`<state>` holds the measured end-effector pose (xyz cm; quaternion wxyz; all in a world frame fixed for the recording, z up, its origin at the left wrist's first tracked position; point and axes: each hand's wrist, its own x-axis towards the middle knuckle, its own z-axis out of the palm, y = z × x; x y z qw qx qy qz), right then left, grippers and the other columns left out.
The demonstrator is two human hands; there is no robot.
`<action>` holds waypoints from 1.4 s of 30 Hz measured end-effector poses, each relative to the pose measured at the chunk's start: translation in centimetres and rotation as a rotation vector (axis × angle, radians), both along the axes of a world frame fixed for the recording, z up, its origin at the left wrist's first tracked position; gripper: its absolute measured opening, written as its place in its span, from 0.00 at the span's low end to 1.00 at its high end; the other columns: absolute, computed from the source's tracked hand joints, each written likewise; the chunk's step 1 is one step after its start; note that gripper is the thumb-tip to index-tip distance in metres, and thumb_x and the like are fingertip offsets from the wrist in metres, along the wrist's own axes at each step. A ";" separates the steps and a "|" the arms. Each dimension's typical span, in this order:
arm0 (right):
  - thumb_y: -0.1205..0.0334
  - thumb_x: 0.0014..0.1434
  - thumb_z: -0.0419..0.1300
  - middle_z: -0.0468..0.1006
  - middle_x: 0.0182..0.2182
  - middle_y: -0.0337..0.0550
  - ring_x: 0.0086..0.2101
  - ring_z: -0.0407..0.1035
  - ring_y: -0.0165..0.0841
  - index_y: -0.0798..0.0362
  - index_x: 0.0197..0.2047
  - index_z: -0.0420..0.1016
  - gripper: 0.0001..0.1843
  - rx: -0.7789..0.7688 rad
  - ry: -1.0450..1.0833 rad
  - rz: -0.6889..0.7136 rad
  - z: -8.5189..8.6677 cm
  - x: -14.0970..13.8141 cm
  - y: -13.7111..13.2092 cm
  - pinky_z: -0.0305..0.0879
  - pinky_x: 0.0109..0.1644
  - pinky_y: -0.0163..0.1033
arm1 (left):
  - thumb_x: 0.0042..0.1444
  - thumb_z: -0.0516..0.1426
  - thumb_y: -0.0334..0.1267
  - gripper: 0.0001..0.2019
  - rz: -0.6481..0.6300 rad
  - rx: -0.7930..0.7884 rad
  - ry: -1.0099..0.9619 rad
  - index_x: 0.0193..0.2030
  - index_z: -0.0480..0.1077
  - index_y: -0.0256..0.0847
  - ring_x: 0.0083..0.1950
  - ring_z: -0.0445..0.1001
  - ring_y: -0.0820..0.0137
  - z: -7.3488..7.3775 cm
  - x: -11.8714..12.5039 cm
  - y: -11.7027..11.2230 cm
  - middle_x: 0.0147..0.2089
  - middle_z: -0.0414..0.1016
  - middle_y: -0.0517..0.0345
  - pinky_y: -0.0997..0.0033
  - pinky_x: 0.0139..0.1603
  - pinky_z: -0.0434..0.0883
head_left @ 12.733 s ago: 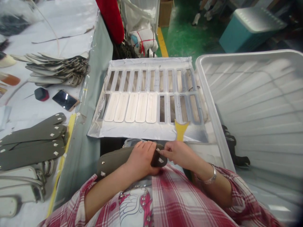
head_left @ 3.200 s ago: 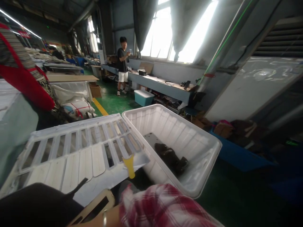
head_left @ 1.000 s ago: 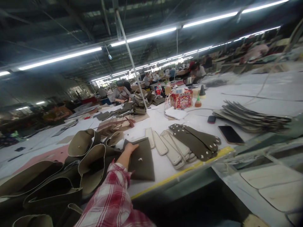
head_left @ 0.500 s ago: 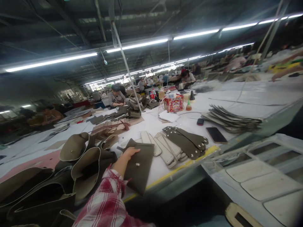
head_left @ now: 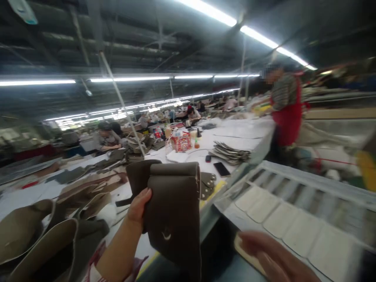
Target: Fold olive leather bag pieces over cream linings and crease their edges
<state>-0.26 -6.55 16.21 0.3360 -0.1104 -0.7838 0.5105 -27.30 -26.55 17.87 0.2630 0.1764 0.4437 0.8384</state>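
My left hand (head_left: 138, 207) is closed on the edge of a dark olive leather piece (head_left: 176, 203) and holds it up off the table; the piece hangs folded over at its top, with a small pale mark low on its face. At the bottom right is my right hand (head_left: 273, 258), blurred by motion. A flat cream piece (head_left: 244, 253) shows just under its fingers, and the hand seems to hold it.
A white slotted tray (head_left: 293, 176) with cream inserts (head_left: 276, 211) lies to the right. The white table (head_left: 235, 133) carries a phone (head_left: 221, 169), a stack of flat pieces (head_left: 232, 152), a red box (head_left: 180, 141) and curled leather pieces (head_left: 35, 231). A person in a red apron (head_left: 286, 109) stands at the far right.
My left hand has lifted the olive leather piece from the table toward me. My view has swung right, and my right hand has come into view at the bottom.
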 end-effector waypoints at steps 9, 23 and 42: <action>0.63 0.52 0.56 0.71 0.39 0.39 0.27 0.69 0.27 0.51 0.40 0.59 0.11 -0.358 -0.083 -0.191 3.2 1.2 3.2 0.68 0.29 0.35 | 0.40 0.63 0.39 0.14 -0.245 -0.193 -0.225 0.34 0.73 0.35 0.32 0.77 0.62 -3.5 8.6 11.1 0.31 0.78 0.54 0.67 0.35 0.75; 0.46 0.63 0.43 0.71 0.35 0.43 0.34 0.68 0.30 0.52 0.45 0.65 0.20 -0.253 0.166 -0.276 2.5 4.6 3.1 0.68 0.30 0.33 | 0.40 0.65 0.36 0.12 -0.691 -0.103 0.012 0.34 0.75 0.35 0.27 0.76 0.64 0.9 8.7 15.6 0.29 0.78 0.52 0.72 0.27 0.75; 0.67 0.48 0.55 0.72 0.16 0.38 0.18 0.67 0.30 0.57 0.23 0.74 0.07 -0.263 -0.341 -0.088 1.4 8.2 6.3 0.65 0.19 0.33 | 0.41 0.64 0.43 0.15 -0.705 -0.051 -0.053 0.36 0.74 0.38 0.35 0.77 0.58 1.6 15.8 17.1 0.31 0.78 0.56 0.64 0.38 0.75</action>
